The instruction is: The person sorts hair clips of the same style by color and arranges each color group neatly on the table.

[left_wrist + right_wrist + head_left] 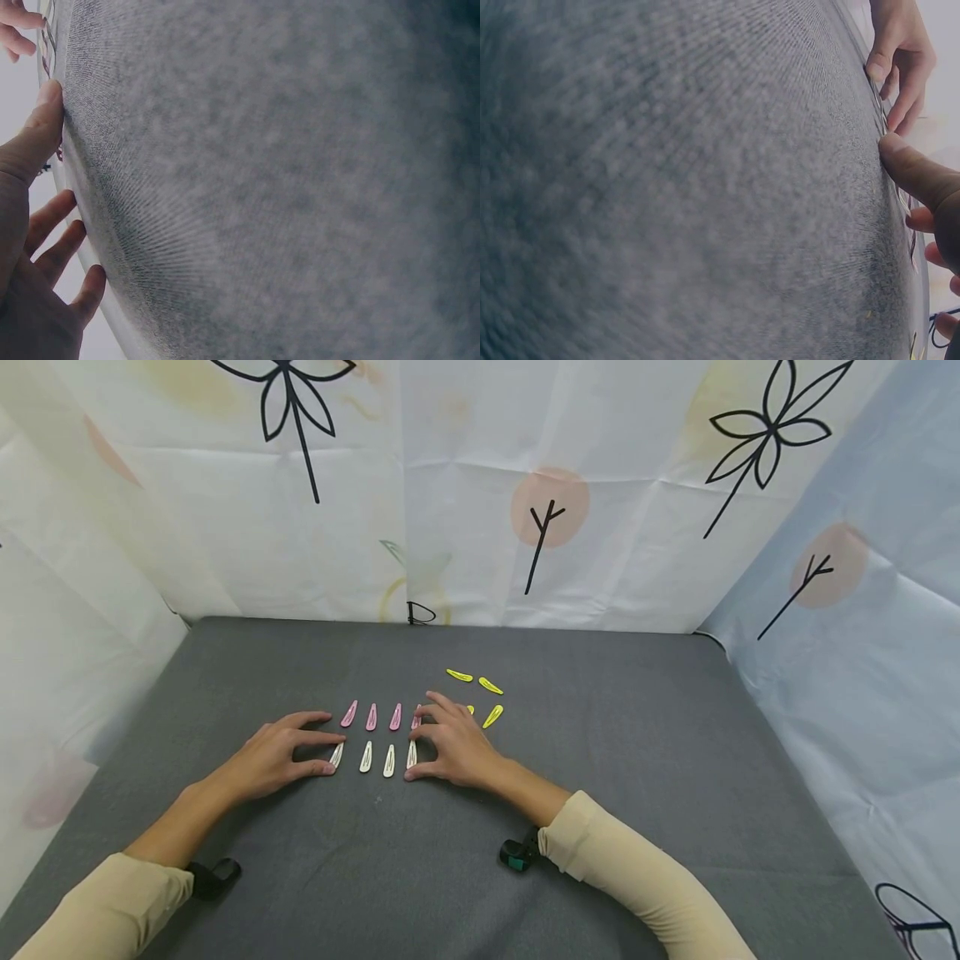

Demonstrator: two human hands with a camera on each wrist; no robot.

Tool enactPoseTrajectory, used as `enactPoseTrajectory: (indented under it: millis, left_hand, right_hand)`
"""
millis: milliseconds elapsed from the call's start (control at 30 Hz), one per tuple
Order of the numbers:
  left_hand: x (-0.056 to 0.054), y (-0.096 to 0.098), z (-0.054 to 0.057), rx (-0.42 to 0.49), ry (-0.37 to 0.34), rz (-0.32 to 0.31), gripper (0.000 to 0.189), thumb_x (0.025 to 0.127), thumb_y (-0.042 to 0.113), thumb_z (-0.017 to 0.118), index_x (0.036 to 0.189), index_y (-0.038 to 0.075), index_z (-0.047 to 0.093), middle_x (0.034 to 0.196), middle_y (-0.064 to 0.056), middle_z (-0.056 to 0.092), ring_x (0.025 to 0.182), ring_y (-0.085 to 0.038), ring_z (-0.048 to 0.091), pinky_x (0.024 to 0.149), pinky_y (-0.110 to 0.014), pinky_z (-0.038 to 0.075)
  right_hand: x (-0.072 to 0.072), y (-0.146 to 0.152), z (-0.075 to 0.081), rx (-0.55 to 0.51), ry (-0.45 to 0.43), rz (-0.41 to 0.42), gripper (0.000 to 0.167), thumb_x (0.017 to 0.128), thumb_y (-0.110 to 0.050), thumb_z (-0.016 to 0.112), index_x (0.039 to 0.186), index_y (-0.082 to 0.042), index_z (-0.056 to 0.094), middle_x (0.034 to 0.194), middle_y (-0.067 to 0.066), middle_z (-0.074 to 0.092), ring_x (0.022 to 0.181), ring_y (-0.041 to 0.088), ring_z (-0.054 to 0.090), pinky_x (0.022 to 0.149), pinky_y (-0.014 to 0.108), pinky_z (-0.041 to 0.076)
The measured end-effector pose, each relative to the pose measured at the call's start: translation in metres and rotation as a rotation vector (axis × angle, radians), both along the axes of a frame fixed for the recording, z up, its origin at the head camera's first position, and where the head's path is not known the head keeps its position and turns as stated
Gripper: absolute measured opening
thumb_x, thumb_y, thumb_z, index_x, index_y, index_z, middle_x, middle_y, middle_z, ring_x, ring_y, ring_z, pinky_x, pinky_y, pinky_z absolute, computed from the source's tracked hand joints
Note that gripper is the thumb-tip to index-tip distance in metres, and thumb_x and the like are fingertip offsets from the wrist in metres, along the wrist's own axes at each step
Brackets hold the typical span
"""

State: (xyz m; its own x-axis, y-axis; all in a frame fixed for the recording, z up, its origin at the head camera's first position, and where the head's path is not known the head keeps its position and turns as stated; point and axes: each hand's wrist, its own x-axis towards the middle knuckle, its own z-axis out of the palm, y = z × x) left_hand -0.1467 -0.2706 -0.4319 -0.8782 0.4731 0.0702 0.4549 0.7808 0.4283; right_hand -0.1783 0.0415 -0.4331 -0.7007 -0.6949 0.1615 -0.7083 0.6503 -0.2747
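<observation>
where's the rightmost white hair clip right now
In the head view, slightly left of centre, the rightmost white snap hair clip lies between the fingers of the right hand, just below the rightmost pink snap clip.

Small curtained booth (637,552): tree-printed fabric sheets (465,543) on three sides of grey table (420,860)

looks like matt cloth on the gray surface (450,877), rough and finely ribbed. looks smooth, like painted metal, on the white clips (389,761), pink clips (395,717) and yellow clips (492,717). looks like thin, creased, faintly shiny cloth on the backdrop (465,547).
</observation>
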Motion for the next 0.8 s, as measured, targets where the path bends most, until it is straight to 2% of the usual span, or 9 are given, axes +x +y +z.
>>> enactPoseTrajectory:
  millis: [600, 800]
  left_hand:
    - [0.0008, 0.0009, 0.0014, -0.008, 0.001, 0.004, 0.049, 0.083, 0.040, 0.080, 0.125, 0.018, 0.072, 0.141, -0.020, 0.052, 0.130, -0.043, 0.046, 0.096, -0.067, 0.034]
    - [0.0006, 0.0007, 0.0013, -0.006, 0.000, 0.003, 0.049, 0.083, 0.040, 0.080, 0.125, 0.018, 0.072, 0.141, -0.020, 0.052, 0.130, -0.043, 0.046, 0.097, -0.067, 0.033]
  right_hand:
    - [0.0004, 0.0002, -0.0015, 0.007, 0.031, 0.023, 0.055, 0.072, -0.059, 0.083, 0.109, -0.019, 0.076, 0.134, 0.003, 0.058, 0.146, 0.029, 0.030, 0.109, 0.049, 0.034]
    - [-0.0001, 0.0027, -0.0021, -0.021, 0.025, 0.034, 0.057, 0.071, -0.058, 0.083, 0.111, -0.018, 0.076, 0.133, 0.004, 0.058, 0.145, 0.030, 0.030, 0.109, 0.049, 0.033]
